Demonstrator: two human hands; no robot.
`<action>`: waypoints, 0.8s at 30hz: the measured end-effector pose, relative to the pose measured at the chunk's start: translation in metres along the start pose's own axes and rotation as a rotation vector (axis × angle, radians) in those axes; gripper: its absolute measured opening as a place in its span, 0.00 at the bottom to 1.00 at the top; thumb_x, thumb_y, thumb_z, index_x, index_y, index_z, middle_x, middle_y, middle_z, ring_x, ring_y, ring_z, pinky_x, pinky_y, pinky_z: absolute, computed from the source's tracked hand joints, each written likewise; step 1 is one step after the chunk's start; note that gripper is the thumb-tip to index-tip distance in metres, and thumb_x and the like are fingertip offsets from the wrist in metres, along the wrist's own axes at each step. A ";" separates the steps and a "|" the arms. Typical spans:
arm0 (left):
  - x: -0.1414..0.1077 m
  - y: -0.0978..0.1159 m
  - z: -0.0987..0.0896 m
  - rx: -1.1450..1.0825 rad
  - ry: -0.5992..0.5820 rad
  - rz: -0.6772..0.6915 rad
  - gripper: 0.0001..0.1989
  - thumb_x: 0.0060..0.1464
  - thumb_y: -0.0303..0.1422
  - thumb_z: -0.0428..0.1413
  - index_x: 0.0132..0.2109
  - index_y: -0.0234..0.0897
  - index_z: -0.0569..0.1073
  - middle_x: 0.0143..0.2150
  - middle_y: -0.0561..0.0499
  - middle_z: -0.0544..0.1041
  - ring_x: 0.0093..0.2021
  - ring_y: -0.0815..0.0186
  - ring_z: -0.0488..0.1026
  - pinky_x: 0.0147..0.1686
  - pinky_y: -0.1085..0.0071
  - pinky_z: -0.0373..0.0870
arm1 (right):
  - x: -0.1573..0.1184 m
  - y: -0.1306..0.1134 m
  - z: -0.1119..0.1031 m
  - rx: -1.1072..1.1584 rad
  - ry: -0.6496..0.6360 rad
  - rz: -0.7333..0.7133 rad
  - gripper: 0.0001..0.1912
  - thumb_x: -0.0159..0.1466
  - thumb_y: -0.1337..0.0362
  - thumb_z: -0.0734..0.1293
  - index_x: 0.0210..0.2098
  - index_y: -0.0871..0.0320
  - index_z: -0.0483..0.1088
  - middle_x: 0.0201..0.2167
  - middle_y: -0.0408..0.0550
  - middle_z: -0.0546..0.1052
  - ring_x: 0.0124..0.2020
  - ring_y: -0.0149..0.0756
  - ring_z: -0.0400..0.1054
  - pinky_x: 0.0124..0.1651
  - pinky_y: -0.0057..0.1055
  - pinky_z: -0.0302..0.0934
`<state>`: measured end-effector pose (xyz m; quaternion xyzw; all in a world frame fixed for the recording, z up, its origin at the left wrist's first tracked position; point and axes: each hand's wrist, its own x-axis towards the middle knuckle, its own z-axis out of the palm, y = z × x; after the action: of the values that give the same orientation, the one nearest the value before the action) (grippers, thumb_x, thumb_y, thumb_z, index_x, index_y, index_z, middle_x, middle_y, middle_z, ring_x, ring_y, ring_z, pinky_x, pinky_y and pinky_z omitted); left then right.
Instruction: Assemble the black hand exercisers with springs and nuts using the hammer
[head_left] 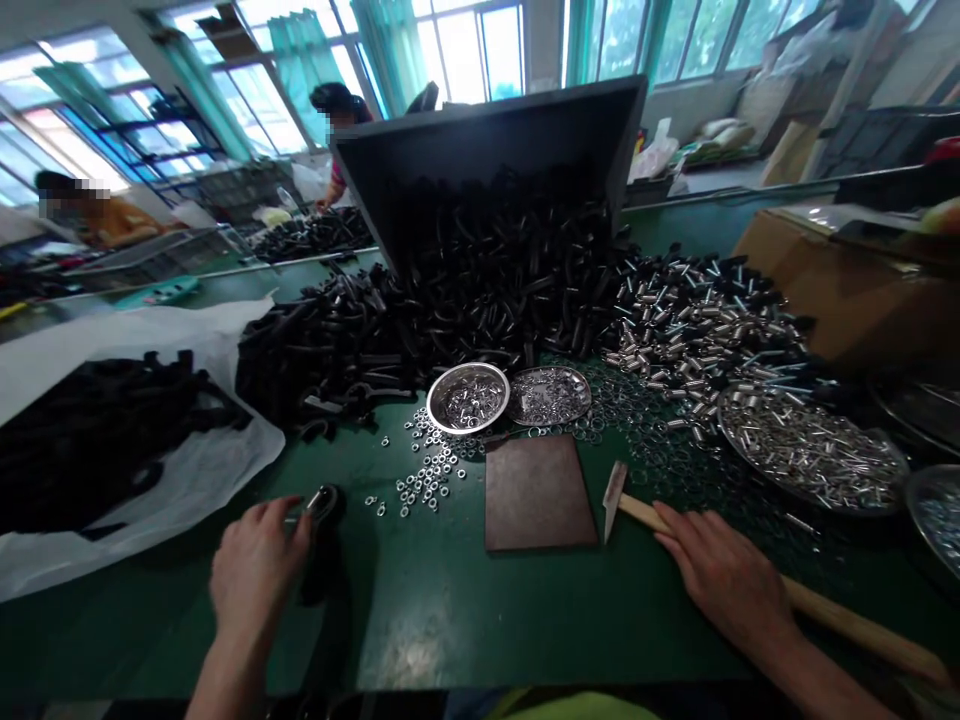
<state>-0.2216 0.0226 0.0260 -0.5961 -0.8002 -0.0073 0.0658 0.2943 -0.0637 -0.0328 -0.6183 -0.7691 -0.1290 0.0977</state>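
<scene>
Gripping a hammer (639, 512), my right hand (724, 570) sits at four o'clock; my left hand (256, 560) pinches a black part (327, 508) at eight.

Workshop | green workbench (420, 630) | heaped black parts (487, 300) | hammer (642, 512) | co-worker (124, 218)

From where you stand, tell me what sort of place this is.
Likely an assembly workshop: a pile of black parts, a metal bowl of small fittings, and a hammer in the right hand.
</scene>
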 end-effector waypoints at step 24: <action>0.170 0.328 0.001 -0.281 0.095 0.667 0.13 0.56 0.24 0.46 0.44 0.38 0.72 0.47 0.41 0.71 0.51 0.54 0.65 0.49 0.59 0.60 | 0.149 0.077 -0.002 -0.118 -0.359 0.150 0.12 0.62 0.72 0.58 0.44 0.61 0.66 0.37 0.55 0.75 0.41 0.45 0.69 0.33 0.33 0.60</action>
<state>0.0440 0.2795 0.0219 -0.8265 -0.5490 -0.1230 0.0193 0.3374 0.0893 0.0218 -0.6917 -0.7170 -0.0540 -0.0680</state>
